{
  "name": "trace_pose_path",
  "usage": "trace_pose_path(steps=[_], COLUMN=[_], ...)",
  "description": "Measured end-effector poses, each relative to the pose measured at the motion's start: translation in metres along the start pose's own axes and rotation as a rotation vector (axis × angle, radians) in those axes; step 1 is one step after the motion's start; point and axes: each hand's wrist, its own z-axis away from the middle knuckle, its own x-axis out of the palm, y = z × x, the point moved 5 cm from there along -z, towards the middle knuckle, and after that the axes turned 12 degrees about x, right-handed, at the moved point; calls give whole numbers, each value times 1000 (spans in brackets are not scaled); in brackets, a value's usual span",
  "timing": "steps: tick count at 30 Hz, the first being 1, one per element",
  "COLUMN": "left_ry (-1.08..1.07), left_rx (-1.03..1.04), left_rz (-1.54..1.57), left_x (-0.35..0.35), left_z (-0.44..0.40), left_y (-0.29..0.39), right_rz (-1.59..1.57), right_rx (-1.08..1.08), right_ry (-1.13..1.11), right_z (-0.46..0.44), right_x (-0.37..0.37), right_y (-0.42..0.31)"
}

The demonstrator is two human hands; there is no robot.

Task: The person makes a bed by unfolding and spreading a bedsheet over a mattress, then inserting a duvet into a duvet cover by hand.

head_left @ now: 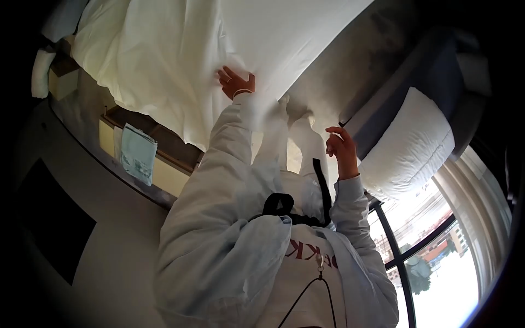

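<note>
A large white sheet (pixel 164 54) with soft folds hangs and spreads across the top of the view. My left hand (pixel 236 83) rests on it with the fingers apart, and no fabric is visibly gripped. Out to the right, my right hand (pixel 342 148) is raised in the air, fingers loosely curled and apart, with nothing seen in it. Just beyond that hand lies a plump white pillow or cushion (pixel 410 147).
A dark grey-blue sofa (pixel 394 82) stands at the right, near a window (pixel 421 262) with a curtain (pixel 465 202). At the left, a packaged pale item (pixel 139 153) lies by a wooden-edged piece of furniture (pixel 172 174).
</note>
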Motion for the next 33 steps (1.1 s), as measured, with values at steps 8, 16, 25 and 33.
trace_pose_path(steps=[8,16,25,33], left_ry=[-127,42,87,350], left_rx=[-79,236,245,502], left_rz=[106,317,565,406], left_x=[-8,-134,-184,-241], left_z=[-26,57,195,202], left_y=[-41,15,93,119], right_rz=[314,566,-432,-218], right_rx=[-127,229,373,-97], right_ry=[-318,-844,-786,-651], right_z=[-48,-68,-139,-135], right_x=[30,159,132,70], right_y=[-68,-114,-156,-254])
